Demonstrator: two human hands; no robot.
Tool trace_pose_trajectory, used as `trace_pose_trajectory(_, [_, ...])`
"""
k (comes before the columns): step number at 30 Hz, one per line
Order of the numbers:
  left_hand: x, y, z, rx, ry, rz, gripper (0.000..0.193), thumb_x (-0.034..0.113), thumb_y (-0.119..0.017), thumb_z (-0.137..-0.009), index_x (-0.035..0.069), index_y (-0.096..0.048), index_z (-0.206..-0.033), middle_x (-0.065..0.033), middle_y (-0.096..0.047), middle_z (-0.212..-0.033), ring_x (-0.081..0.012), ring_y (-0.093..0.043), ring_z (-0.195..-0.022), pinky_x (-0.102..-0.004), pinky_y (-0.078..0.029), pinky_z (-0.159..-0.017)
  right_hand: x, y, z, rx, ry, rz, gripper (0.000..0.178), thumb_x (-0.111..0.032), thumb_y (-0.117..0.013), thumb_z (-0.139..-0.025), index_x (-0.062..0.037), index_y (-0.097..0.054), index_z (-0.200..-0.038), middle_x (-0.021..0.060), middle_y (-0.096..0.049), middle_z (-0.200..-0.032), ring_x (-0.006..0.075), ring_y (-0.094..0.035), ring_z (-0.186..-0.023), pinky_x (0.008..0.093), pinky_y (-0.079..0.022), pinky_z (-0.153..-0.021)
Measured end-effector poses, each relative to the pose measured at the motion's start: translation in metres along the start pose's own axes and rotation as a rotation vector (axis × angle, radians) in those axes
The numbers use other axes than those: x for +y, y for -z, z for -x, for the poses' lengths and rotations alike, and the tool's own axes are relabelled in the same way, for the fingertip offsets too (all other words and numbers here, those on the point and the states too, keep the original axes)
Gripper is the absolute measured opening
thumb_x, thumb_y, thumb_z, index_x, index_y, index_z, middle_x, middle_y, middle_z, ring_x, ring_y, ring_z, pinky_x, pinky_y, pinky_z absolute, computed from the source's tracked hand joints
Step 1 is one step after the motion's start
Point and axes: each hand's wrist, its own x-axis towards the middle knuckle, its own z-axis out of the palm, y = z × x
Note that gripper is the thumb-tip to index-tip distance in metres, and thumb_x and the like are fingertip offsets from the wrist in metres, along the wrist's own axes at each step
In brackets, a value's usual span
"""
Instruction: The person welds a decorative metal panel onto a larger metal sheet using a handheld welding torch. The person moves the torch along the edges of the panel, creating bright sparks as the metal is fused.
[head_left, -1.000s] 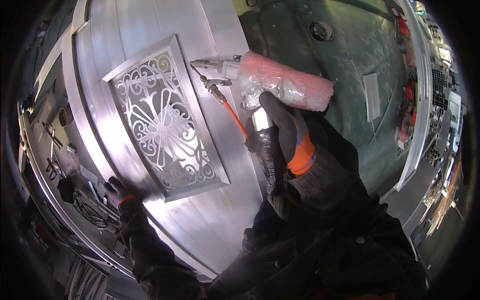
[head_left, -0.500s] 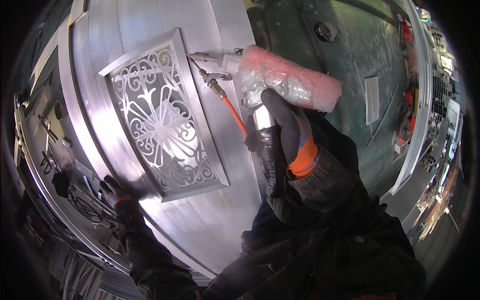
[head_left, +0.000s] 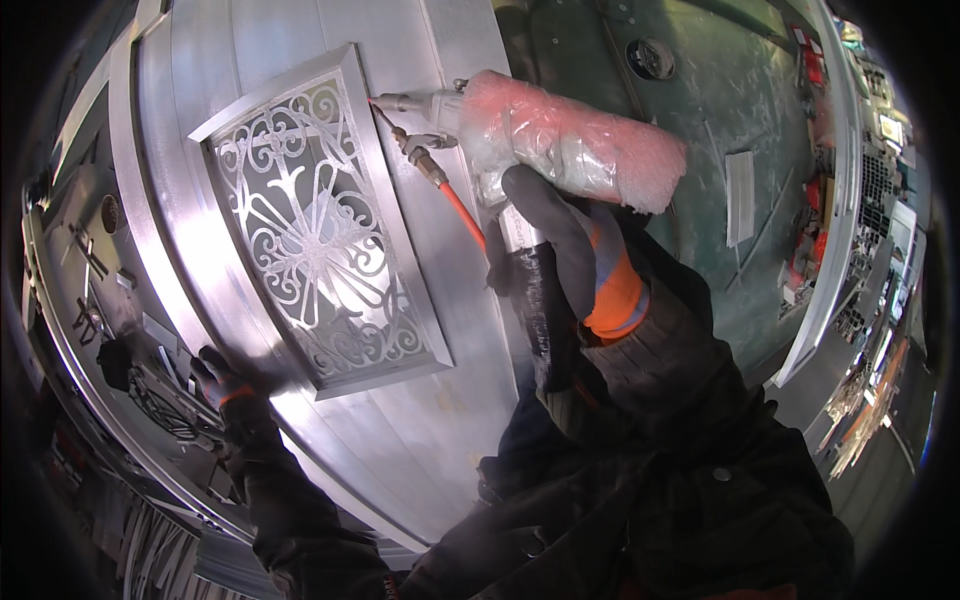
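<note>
Spray gun (head_left: 520, 130) aimed at a metal door panel (head_left: 420, 300).
Right hand (head_left: 560, 250) gripped the plastic-wrapped gun; left hand (head_left: 222, 382) pressed on the panel's edge beside the scrollwork grille (head_left: 315, 235), grip indiscernible.

Green floor (head_left: 700, 110) with round drain (head_left: 650, 58) — cluttered shelving (head_left: 870, 190) beyond

- The plastic-wrapped spray tool (head_left: 560, 140) was shifted slightly up and left, its nozzle brought closer to the ornamental panel (head_left: 320, 225)
- The left hand (head_left: 222, 380) was moved a little along the metal door (head_left: 440, 420) edge
</note>
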Motion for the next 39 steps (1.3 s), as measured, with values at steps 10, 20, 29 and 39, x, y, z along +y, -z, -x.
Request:
trace_pose_trajectory(10, [-0.021,0.008,-0.019,0.033,-0.016,0.084,0.065,0.046,-0.061,-0.1,0.01,-0.042,-0.151,-0.0143,-0.061,-0.135,-0.0243,-0.059,-0.114,-0.0371,-0.049,-0.094,-0.014,-0.005,0.005,0.017,-0.059,0.037,0.035,-0.039,-0.065,-0.092,-0.0052,-0.06,-0.097,0.0079,-0.06,-0.066,0.0186,-0.061,-0.051,0.0327,-0.049,-0.048])
trace_pose_trajectory(20, [0.018,-0.016,0.008,0.066,-0.07,-0.128,0.064,0.048,-0.059,-0.1,0.004,-0.049,-0.145,-0.0186,-0.058,-0.138,-0.0296,-0.059,-0.12,-0.0379,-0.047,-0.102,-0.018,0.002,0.01,0.029,-0.149,0.109,0.051,-0.044,-0.053,-0.096,-0.0012,-0.064,-0.069,0.0119,-0.06,-0.058,0.0205,-0.059,-0.051,0.0314,-0.047,-0.052])
trace_pose_trajectory(29, [0.007,-0.011,-0.005,-0.034,0.003,-0.106,0.085,0.064,-0.05,-0.097,-0.001,-0.039,-0.151,-0.022,-0.043,-0.154,-0.0356,-0.042,-0.141,-0.0382,-0.036,-0.115,-0.02,0.0,0.018,0.131,-0.2,0.035,0.045,-0.044,-0.061,-0.092,0.0003,-0.063,-0.088,0.0117,-0.063,-0.064,0.0207,-0.06,-0.05,0.0331,-0.048,-0.048])
trace_pose_trajectory(39, [-0.001,-0.007,-0.013,-0.059,-0.01,-0.187,0.092,0.074,-0.043,-0.094,0.003,-0.039,-0.152,-0.0193,-0.045,-0.153,-0.0356,-0.044,-0.14,-0.0378,-0.036,-0.114,-0.018,0.01,0.025,0.048,-0.24,-0.025,0.04,-0.042,-0.068,-0.092,-0.0038,-0.06,-0.102,0.0086,-0.061,-0.07,0.021,-0.062,-0.055,0.0346,-0.053,-0.053])
